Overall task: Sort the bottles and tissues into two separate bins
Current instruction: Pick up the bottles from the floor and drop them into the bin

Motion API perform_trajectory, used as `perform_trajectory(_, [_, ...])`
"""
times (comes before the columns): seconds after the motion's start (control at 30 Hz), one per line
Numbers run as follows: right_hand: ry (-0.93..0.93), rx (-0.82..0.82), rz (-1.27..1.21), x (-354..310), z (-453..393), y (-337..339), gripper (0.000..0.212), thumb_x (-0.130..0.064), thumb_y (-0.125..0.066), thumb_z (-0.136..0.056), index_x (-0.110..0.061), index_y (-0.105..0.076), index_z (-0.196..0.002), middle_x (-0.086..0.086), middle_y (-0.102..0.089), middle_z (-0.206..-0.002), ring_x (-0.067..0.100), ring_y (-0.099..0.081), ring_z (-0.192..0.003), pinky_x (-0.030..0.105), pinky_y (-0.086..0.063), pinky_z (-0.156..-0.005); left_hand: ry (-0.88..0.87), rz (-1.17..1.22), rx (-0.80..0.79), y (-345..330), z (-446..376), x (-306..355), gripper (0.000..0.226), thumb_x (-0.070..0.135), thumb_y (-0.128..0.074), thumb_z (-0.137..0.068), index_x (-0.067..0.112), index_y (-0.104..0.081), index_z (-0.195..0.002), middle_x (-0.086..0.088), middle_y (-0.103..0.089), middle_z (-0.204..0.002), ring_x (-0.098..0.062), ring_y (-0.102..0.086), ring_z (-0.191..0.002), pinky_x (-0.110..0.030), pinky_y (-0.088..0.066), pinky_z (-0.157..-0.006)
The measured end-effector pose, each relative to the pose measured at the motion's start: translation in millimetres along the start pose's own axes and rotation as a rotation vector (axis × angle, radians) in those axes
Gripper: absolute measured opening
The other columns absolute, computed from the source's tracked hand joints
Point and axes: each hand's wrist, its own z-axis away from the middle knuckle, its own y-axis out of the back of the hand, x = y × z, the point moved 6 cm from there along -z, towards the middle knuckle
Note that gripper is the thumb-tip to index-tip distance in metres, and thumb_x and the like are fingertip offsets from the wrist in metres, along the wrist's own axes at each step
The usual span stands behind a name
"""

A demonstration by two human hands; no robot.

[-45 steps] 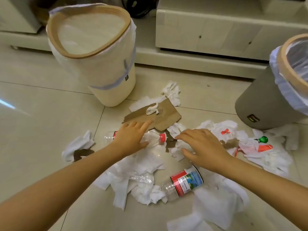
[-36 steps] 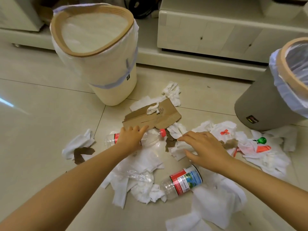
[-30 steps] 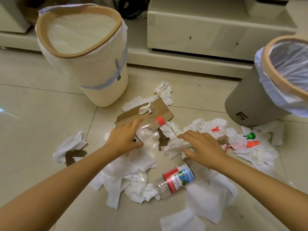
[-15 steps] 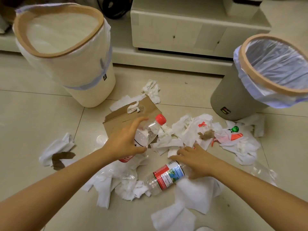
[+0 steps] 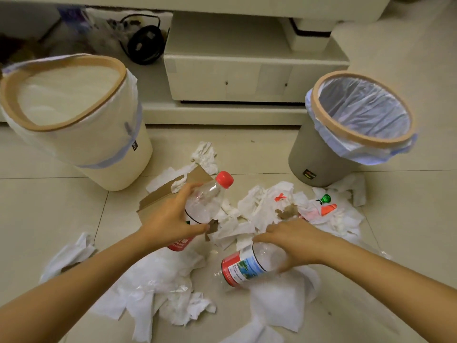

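Fingers of the left hand (image 5: 170, 219) grasp a red-capped bottle (image 5: 206, 201) mid-frame, lifted above the tissues (image 5: 249, 219); the right hand (image 5: 294, 241) grips a labelled bottle (image 5: 243, 266) lower centre on the floor. A cream bin (image 5: 103, 149) stands upper left, a grey bin (image 5: 319, 154) upper right.

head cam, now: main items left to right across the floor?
Cream bin → crumpled tissue → left hand gripping the red-capped bottle → right hand on the red-labelled bottle → green cap → grey bin.
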Motion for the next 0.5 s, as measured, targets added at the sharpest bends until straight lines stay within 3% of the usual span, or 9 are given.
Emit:
perform_trajectory(0.17, [-0.020, 0.100, -0.038, 13.6, 14.9, 58.2, 0.084, -0.061, -0.071, -0.067, -0.040, -0.033, -0.139, -0.002, -0.042, -0.125, 0.023, -0.054, -0.101, 0.030, -0.039, -0.069, 0.010, 0.176, 0.144, 17.6, -17.0, 22.1, 0.085, 0.052, -0.076, -0.056, 0.047, -0.031, -0.128, 0.014, -0.057, -0.115, -0.012, -0.061, -0.095, -0.034, -0.053, -0.079])
perform_trajectory(0.23, [-0.048, 0.152, -0.059, 24.6, 26.2, 81.1, 0.082, -0.063, -0.067, -0.070, -0.040, -0.031, -0.140, -0.002, -0.039, -0.126, 0.024, -0.056, -0.096, 0.029, -0.039, -0.066, -0.007, 0.275, 0.180, 21.4, -25.5, 37.6, 0.083, 0.051, -0.076, -0.058, 0.048, -0.030, -0.127, 0.021, -0.055, -0.113, -0.007, -0.060, -0.096, -0.030, -0.051, -0.077])
perform_trajectory(0.33, [-0.087, 0.204, -0.180, 49.9, 50.0, 107.9, 0.072, -0.056, -0.061, -0.081, -0.042, -0.026, -0.142, -0.004, -0.036, -0.124, 0.019, -0.054, -0.087, 0.031, -0.047, -0.072, -0.085, 0.340, 0.248, 26.2, -41.1, 71.6, 0.085, 0.033, -0.079, -0.072, 0.051, -0.023, -0.133, 0.029, -0.049, -0.111, 0.005, -0.057, -0.094, -0.017, -0.041, -0.072])
perform_trajectory(0.4, [-0.089, 0.254, -0.263, 67.8, 66.3, 122.5, 0.067, -0.054, -0.060, -0.083, -0.045, -0.028, -0.140, -0.006, -0.040, -0.124, 0.015, -0.054, -0.090, 0.030, -0.048, -0.079, -0.138, 0.384, 0.279, 27.5, -51.7, 96.4, 0.090, 0.025, -0.078, -0.075, 0.054, -0.021, -0.137, 0.025, -0.051, -0.115, 0.008, -0.057, -0.097, -0.016, -0.041, -0.072])
perform_trajectory(0.5, [-0.126, 0.464, -0.378, 102.2, 93.8, 149.1, 0.065, -0.057, -0.070, -0.071, -0.042, -0.043, -0.129, -0.016, -0.052, -0.122, -0.002, -0.050, -0.096, 0.025, -0.045, -0.085, -0.212, 0.394, 0.323, 27.8, -69.3, 142.6, 0.089, 0.032, -0.072, -0.068, 0.058, -0.022, -0.137, 0.016, -0.051, -0.125, 0.002, -0.056, -0.104, -0.018, -0.044, -0.075])
